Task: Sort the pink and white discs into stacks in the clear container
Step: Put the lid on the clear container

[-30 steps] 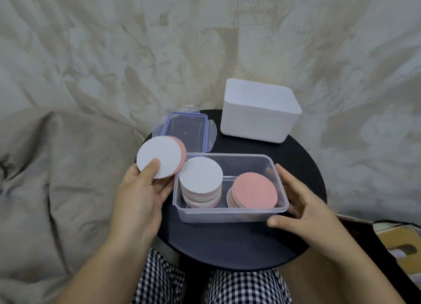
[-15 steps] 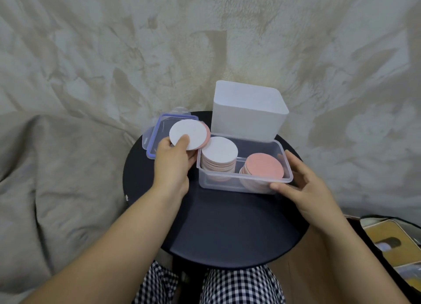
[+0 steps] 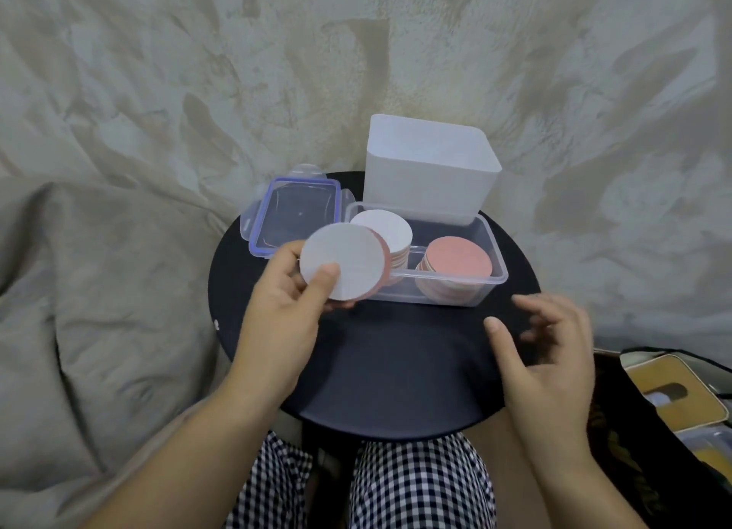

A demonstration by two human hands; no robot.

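Black counter [image 3: 396,370] carries the container [image 3: 396,288] near its back edge, where the left hand [image 3: 285,310] pinches loose discs [image 3: 344,259] by the white stack [image 3: 386,229], likely for sorting, while the right hand [image 3: 550,354] hovers open and empty.

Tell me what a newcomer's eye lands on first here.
The left hand holds up a white round disc, pink-edged behind, at the left end of the clear plastic container. Inside it sit a white-topped stack on the left and a pink-topped stack on the right. A white opaque box stands just behind.
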